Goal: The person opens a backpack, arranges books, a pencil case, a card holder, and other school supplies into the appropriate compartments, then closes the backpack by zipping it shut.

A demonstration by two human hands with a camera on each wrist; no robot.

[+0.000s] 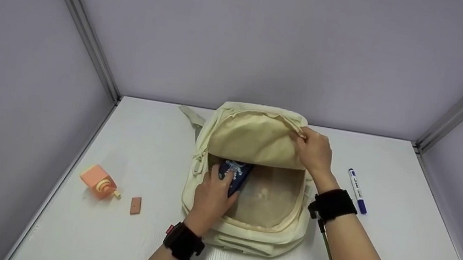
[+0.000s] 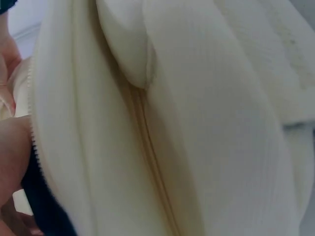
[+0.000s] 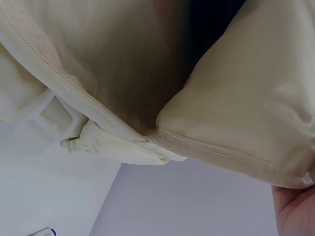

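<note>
A cream backpack [image 1: 244, 225] lies flat on the white table [image 1: 401, 259], its main compartment open. My right hand [image 1: 314, 152] pinches the raised flap [image 1: 253, 140] at its upper right edge and holds it up. My left hand [image 1: 214, 194] grips a dark blue packet [image 1: 237, 175] inside the opening, at its left side. The left wrist view shows only cream backpack fabric [image 2: 197, 123] and a zipper close up, with fingers [image 2: 12, 157] at the left edge. In the right wrist view the flap's lining [image 3: 246, 98] and the bag's dark inside fill the frame.
A blue marker [image 1: 357, 191] lies on the table right of the bag. An orange bottle [image 1: 98, 181] lies on its side at the left, with a small brown block [image 1: 135, 205] beside it. Grey walls enclose the table on three sides.
</note>
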